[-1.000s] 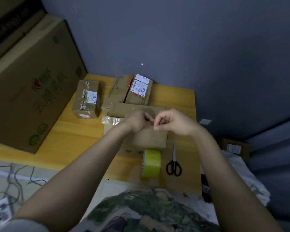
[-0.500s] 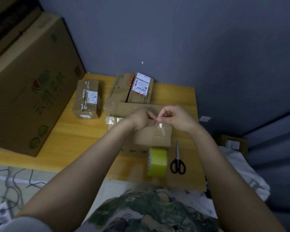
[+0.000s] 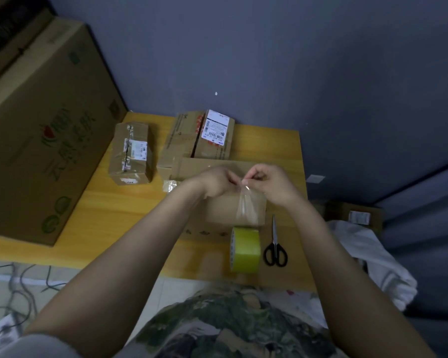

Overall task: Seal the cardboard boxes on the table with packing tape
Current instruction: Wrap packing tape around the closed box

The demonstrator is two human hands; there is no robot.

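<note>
Centrally in the frame, a strip of clear tape (image 3: pixel 247 209) hangs over a flat cardboard box (image 3: pixel 221 211) on the wooden table (image 3: pixel 130 210). The left hand (image 3: pixel 215 180) and right hand (image 3: pixel 269 182) meet at its top end, curled fingertips pinching it. Just below stands a yellow-green tape roll (image 3: pixel 245 250), with black scissors (image 3: pixel 275 244) to its right. Further up lie a small taped box (image 3: pixel 131 153) and a labelled box (image 3: pixel 212 136); a large carton (image 3: pixel 36 140) fills the left.

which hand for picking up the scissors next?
Right. The scissors lie right of the tape roll, nearer the right hand; the left hand would likely have to cross the tape strip both pinch.
</note>
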